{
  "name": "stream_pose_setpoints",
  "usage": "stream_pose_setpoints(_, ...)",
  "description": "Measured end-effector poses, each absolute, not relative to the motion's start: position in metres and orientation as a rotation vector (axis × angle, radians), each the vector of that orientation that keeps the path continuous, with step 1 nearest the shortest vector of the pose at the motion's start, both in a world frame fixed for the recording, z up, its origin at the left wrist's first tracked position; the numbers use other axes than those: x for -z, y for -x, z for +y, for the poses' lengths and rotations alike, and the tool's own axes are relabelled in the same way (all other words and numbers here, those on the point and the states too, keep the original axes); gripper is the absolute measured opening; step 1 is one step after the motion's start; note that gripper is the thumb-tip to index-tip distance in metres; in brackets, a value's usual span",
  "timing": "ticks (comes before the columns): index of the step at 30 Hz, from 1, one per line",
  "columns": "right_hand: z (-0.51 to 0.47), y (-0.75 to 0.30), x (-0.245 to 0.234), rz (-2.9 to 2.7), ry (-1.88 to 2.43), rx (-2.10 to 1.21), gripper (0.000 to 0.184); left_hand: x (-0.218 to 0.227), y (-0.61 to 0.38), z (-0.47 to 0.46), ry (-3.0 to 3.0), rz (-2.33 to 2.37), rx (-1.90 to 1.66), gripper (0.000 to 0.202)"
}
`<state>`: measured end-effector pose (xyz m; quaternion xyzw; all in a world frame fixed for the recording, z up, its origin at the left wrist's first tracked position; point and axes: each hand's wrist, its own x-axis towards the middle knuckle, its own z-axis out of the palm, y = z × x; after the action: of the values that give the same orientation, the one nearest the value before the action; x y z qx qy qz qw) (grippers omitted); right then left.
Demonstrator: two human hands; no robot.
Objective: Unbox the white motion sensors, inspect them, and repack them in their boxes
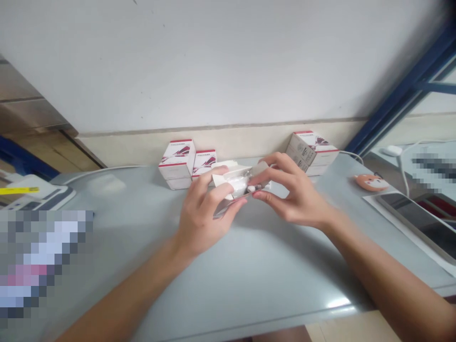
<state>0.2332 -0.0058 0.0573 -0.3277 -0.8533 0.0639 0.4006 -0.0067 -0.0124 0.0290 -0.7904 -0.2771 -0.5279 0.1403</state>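
Left hand (201, 218) has a grip on an opened small carton (219, 179), flaps up, raised over the middle of the counter (256, 270). Right hand (294, 192) at the carton's mouth, thumb and fingers pinched on a small white-tipped piece (251, 188); too blurred from here to say what it is. Clear plastic (239, 183) shows inside. Behind, by the wall: red-and-white boxes (176, 162) left, more boxes (322, 151) right. Orange animal-face mouse (370, 182) further right, near a dark flat device (422, 223).
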Motion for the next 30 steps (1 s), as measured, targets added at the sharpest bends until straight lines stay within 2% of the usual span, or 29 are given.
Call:
stream_pose_setpoints(5, -0.012, -0.235, -0.067, -2.211, 0.846, -0.454, 0.014, -0.029, 0.007, -0.014, 2.298, -0.733, 1.469, 0.048)
stream_pose_setpoints(9, -0.015, -0.235, -0.071, -2.185, 0.850, -0.607, 0.008, -0.029, 0.007, -0.015, 2.291, -0.666, 1.410, 0.045)
stream_pose_setpoints(11, -0.014, -0.234, -0.071, -2.097, 0.837, -0.640, 0.016, -0.029, 0.007, -0.015, 2.295, -0.659, 1.407, 0.045)
stream_pose_setpoints(14, -0.007, -0.236, -0.070, -1.878, 0.819, -0.539, 0.035, -0.030, 0.008, -0.014, 2.294, -0.731, 1.456, 0.046)
stream_pose_setpoints(16, 0.002, -0.241, -0.066, -1.749, 0.897, -0.419, 0.040, -0.030, 0.009, -0.012, 2.292, -0.773, 1.512, 0.047)
stream_pose_setpoints(21, 0.033, -0.264, -0.037, -1.940, 1.589, -0.117, 0.019, -0.030, 0.008, -0.010, 2.340, -0.886, 1.680, 0.043)
stream_pose_setpoints(24, 0.046, -0.272, -0.016, -2.119, 1.803, -0.087, 0.017, -0.029, 0.007, -0.012, 2.412, -0.960, 1.738, 0.043)
stream_pose_setpoints(27, 0.044, -0.271, -0.016, -2.048, 1.700, -0.034, 0.019, -0.027, 0.007, -0.015, 2.495, -0.988, 1.683, 0.047)
stream_pose_setpoints(30, 0.025, -0.258, -0.040, -1.820, 1.302, 0.149, 0.017, -0.025, 0.005, -0.016, 2.581, -0.999, 1.555, 0.055)
